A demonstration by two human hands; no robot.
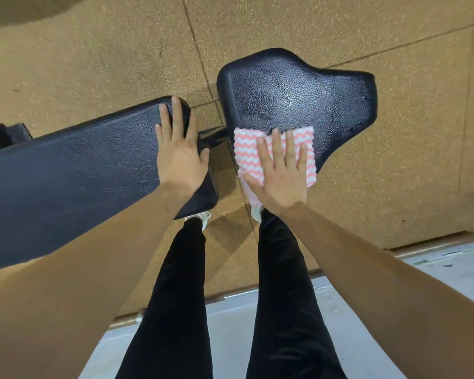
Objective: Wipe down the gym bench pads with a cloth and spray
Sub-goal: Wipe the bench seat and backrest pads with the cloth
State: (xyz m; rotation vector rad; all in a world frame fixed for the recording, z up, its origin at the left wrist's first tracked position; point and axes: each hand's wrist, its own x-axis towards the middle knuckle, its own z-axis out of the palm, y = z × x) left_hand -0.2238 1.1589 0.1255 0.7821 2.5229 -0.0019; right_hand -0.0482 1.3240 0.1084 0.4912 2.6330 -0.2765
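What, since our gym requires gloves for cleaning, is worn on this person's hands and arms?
Nothing shows. The left hand and right hand have no gloves, and no rings, watch or wristbands are visible. The left forearm and right forearm are bare, with no sleeves in view.

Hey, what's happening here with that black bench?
A person is cleaning a gym bench. Their right hand presses a pink-and-white zigzag cloth flat against the near edge of the seat pad, which looks shiny with wet streaks. Their left hand rests flat on the end of the long back pad, apparently for support. No spray bottle is in view.
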